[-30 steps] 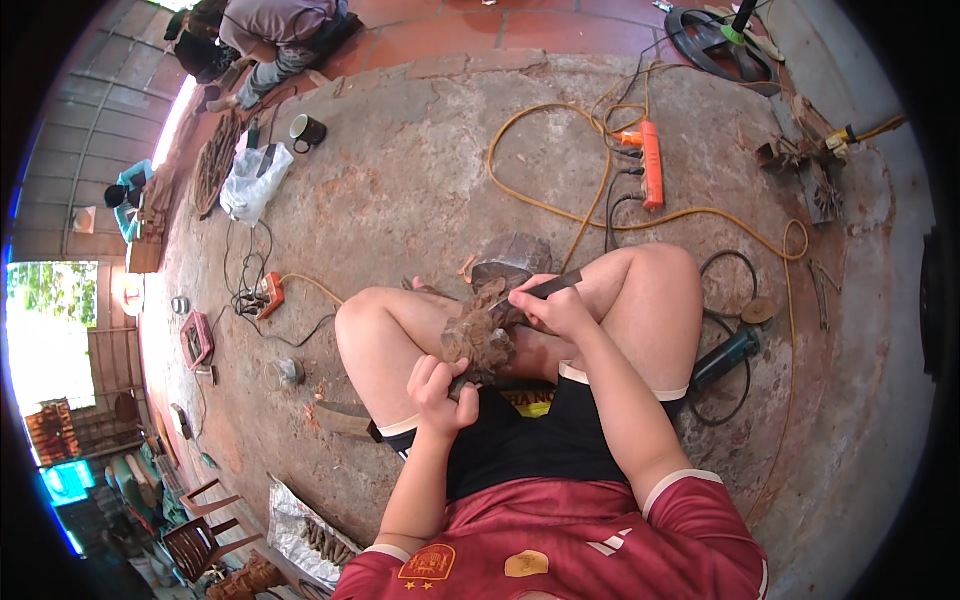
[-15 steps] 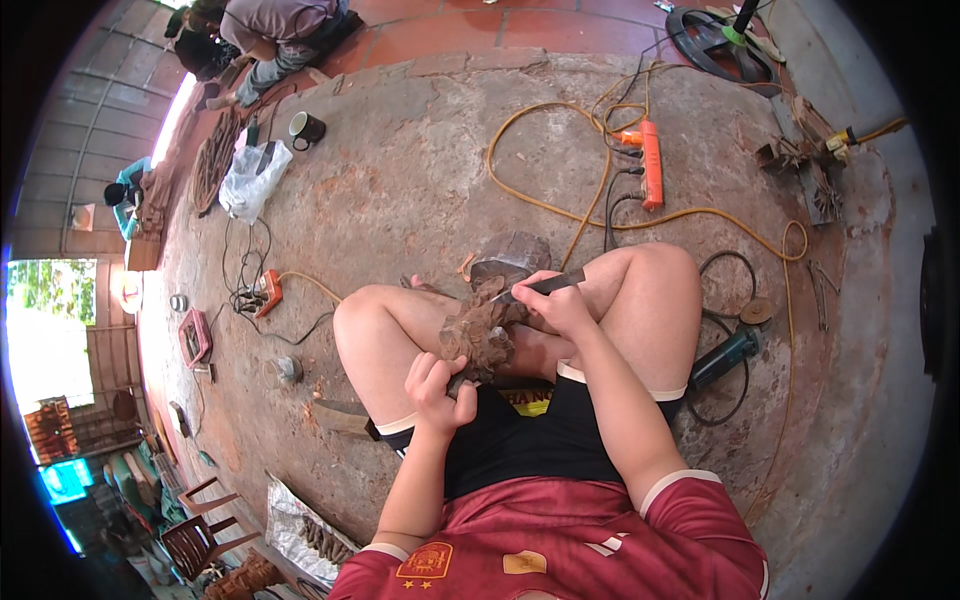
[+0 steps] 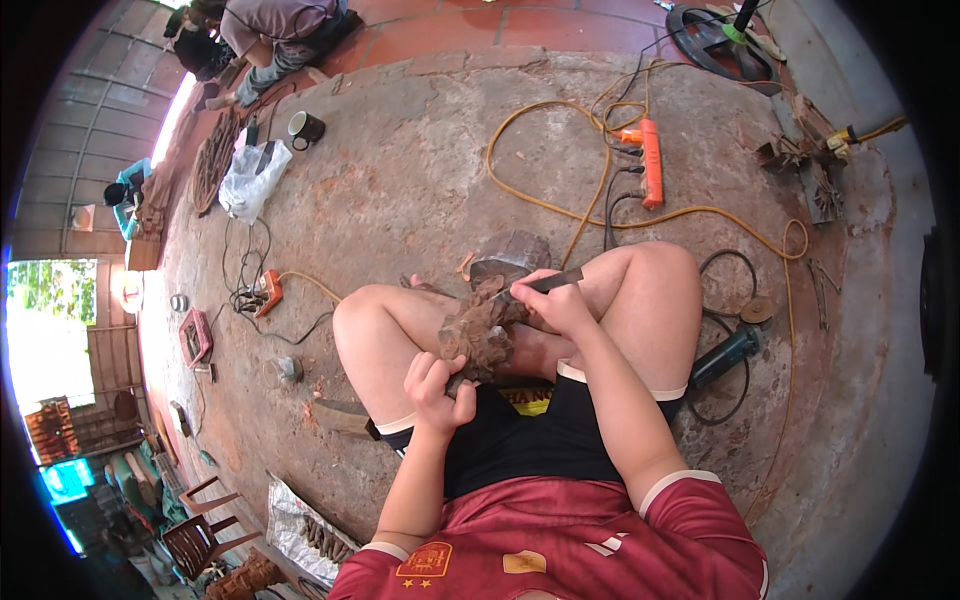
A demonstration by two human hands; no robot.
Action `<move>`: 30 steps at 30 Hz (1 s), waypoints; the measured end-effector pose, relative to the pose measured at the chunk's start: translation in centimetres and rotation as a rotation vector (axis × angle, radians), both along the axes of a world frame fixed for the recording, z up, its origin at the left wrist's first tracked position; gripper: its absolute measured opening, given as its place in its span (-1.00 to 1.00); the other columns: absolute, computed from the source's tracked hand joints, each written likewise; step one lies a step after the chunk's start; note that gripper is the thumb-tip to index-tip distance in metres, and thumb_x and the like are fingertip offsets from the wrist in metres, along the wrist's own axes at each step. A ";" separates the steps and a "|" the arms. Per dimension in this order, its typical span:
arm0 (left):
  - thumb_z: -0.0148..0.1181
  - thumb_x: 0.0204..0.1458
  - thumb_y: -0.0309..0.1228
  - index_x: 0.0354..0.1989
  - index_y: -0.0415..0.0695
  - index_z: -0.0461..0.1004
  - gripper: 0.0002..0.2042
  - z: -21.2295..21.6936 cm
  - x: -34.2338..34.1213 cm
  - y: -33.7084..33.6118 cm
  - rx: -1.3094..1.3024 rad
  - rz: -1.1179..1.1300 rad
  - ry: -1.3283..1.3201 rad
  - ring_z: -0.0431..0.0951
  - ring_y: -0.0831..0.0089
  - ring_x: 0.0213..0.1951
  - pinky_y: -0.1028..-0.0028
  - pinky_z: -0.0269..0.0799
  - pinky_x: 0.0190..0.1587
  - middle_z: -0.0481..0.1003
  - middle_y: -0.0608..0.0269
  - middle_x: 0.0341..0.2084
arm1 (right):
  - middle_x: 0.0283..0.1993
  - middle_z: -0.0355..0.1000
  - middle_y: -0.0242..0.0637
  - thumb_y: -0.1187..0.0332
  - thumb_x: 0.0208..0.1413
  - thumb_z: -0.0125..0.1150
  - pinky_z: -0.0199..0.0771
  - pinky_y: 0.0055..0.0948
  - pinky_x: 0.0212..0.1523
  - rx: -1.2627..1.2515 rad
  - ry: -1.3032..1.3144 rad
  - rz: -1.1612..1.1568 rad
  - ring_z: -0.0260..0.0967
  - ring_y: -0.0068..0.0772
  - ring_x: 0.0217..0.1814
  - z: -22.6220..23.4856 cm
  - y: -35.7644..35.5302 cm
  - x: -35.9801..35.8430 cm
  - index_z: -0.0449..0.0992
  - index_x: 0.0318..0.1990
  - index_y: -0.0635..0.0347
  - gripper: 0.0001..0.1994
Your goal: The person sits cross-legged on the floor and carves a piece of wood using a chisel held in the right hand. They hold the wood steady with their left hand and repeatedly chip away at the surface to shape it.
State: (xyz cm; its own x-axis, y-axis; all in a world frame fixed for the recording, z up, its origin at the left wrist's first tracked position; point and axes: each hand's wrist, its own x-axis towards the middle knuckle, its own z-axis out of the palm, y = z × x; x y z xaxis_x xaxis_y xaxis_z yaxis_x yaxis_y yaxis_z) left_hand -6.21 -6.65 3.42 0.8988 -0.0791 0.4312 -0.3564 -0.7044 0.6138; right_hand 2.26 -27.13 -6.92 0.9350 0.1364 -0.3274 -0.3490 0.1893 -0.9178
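Observation:
Between my bent legs lies a brown, knobbly wood carving [image 3: 478, 335], tilted against a round wooden block [image 3: 512, 256]. My left hand [image 3: 438, 390] is closed around the near end of the carving, fingers curled and thumb bent. Over its far end, my right hand [image 3: 553, 305] is closed on a slim dark hand tool [image 3: 556, 282]. The tool's back end sticks out past my fingers toward my right knee. Its working tip points down at the carving; I cannot make out its shape.
An orange power strip [image 3: 651, 165] with yellow cord lies ahead right. By my right thigh is a green power tool [image 3: 726, 358]. A mug [image 3: 306, 128], a plastic bag [image 3: 254, 180] and a glass jar [image 3: 286, 370] stand left. Other people [image 3: 280, 40] sit farther off.
My right hand and the tool have shifted very slightly over the carving. My left hand keeps its place.

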 end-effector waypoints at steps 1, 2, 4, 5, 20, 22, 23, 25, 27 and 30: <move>0.09 -0.45 -0.51 -0.56 -0.28 0.48 -0.82 0.0 0.0 0.0 0.001 0.000 0.000 0.27 0.16 -0.63 0.29 0.23 -0.54 0.27 0.10 -0.71 | -0.54 0.44 -0.47 0.33 0.05 0.40 0.31 -0.59 -0.53 0.005 0.005 -0.005 0.31 -0.67 -0.55 -0.1 0.1 0.0 0.58 -0.33 0.21 -0.84; 0.09 -0.45 -0.51 -0.56 -0.28 0.48 -0.82 0.0 0.0 0.0 0.001 -0.001 0.001 0.27 0.16 -0.63 0.29 0.23 -0.54 0.27 0.10 -0.71 | -0.54 0.44 -0.47 0.32 0.05 0.40 0.31 -0.58 -0.53 0.010 0.011 -0.009 0.30 -0.67 -0.55 -0.2 0.2 0.2 0.58 -0.33 0.22 -0.84; 0.09 -0.45 -0.51 -0.57 -0.28 0.48 -0.82 0.0 0.0 0.0 -0.002 0.002 -0.003 0.27 0.15 -0.63 0.29 0.23 -0.54 0.27 0.10 -0.71 | -0.54 0.43 -0.47 0.33 0.05 0.40 0.31 -0.58 -0.53 0.041 0.034 0.033 0.30 -0.66 -0.55 0.4 0.1 0.2 0.58 -0.33 0.22 -0.84; 0.09 -0.46 -0.51 -0.57 -0.28 0.48 -0.82 -0.1 0.0 0.1 -0.003 0.005 -0.007 0.27 0.15 -0.63 0.29 0.23 -0.54 0.27 0.10 -0.71 | -0.54 0.43 -0.46 0.33 0.05 0.39 0.31 -0.58 -0.53 0.067 0.052 0.082 0.30 -0.66 -0.55 1.3 -0.1 0.2 0.58 -0.33 0.22 -0.84; 0.11 -0.45 -0.51 -0.57 -0.27 0.48 -0.82 0.2 0.0 -0.1 -0.004 -0.003 -0.001 0.29 0.16 -0.63 0.30 0.24 -0.53 0.30 0.10 -0.71 | -0.51 0.45 -0.42 0.37 0.07 0.38 0.33 -0.58 -0.52 0.096 0.030 0.003 0.32 -0.65 -0.53 0.0 -0.2 0.4 0.57 -0.31 0.24 -0.86; 0.10 -0.46 -0.51 -0.57 -0.27 0.48 -0.82 0.1 0.0 0.0 -0.007 0.000 -0.005 0.29 0.16 -0.63 0.30 0.24 -0.53 0.29 0.10 -0.71 | -0.51 0.45 -0.42 0.35 0.06 0.39 0.33 -0.58 -0.52 0.102 0.039 0.047 0.32 -0.66 -0.53 0.1 -0.3 0.4 0.57 -0.31 0.24 -0.84; 0.10 -0.46 -0.51 -0.57 -0.27 0.48 -0.82 0.0 -0.1 0.1 -0.009 0.004 -0.007 0.29 0.16 -0.63 0.30 0.24 -0.53 0.29 0.11 -0.71 | -0.51 0.45 -0.42 0.35 0.06 0.39 0.34 -0.58 -0.52 0.104 0.062 0.084 0.32 -0.66 -0.53 0.9 -0.3 0.3 0.57 -0.31 0.24 -0.83; 0.10 -0.46 -0.52 -0.57 -0.27 0.48 -0.82 -0.1 -0.1 0.1 -0.006 -0.002 -0.011 0.28 0.16 -0.63 0.30 0.24 -0.53 0.29 0.11 -0.71 | -0.52 0.45 -0.43 0.34 0.06 0.39 0.34 -0.58 -0.52 0.060 0.060 0.076 0.32 -0.66 -0.54 1.1 -0.1 0.2 0.57 -0.31 0.24 -0.83; 0.10 -0.46 -0.52 -0.57 -0.27 0.48 -0.82 -0.2 -0.1 0.0 -0.009 -0.010 -0.017 0.28 0.16 -0.63 0.30 0.24 -0.54 0.29 0.10 -0.71 | -0.53 0.44 -0.44 0.34 0.06 0.39 0.34 -0.58 -0.52 -0.031 0.012 -0.015 0.32 -0.65 -0.54 0.2 0.1 0.1 0.57 -0.32 0.25 -0.83; 0.09 -0.46 -0.52 -0.57 -0.28 0.48 -0.82 -0.2 -0.1 0.1 -0.010 -0.007 -0.019 0.28 0.16 -0.63 0.30 0.24 -0.53 0.29 0.10 -0.71 | -0.54 0.43 -0.44 0.34 0.07 0.38 0.34 -0.57 -0.52 0.100 0.034 0.060 0.31 -0.65 -0.55 0.6 0.0 0.3 0.57 -0.32 0.25 -0.83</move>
State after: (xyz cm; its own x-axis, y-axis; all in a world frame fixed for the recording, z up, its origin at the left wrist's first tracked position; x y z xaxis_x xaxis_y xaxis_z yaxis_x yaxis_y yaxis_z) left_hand -6.27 -6.55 3.25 0.8898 -0.0810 0.4492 -0.3733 -0.6954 0.6141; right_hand 2.53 -27.18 -6.32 0.9127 0.2255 -0.3406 -0.3930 0.2569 -0.8829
